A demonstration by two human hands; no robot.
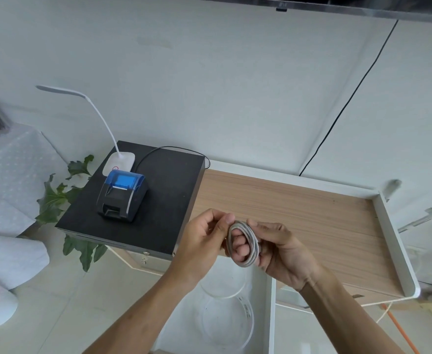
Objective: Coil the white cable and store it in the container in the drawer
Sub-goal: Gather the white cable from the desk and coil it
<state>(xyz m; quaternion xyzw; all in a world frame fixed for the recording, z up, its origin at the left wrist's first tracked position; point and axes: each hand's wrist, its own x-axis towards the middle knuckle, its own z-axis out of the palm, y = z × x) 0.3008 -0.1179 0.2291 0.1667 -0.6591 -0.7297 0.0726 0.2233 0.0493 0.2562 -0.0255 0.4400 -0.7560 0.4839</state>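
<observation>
The white cable (250, 232) is wound into a small oval coil held in front of me, above the open drawer (271, 302). My right hand (281, 251) has its fingers through the coil and grips it. My left hand (204, 238) pinches the coil's upper left edge between thumb and fingers. Below the hands, inside the white drawer, stand two clear round containers, one (222, 284) nearer the desk and a larger one (227, 325) closer to me.
A wooden desk top (299, 208) with a raised white rim lies behind the hands. On its left sits a black box (163, 200) carrying a small receipt printer (121, 198) and a white desk lamp (119, 162). A green plant (56, 200) stands further left.
</observation>
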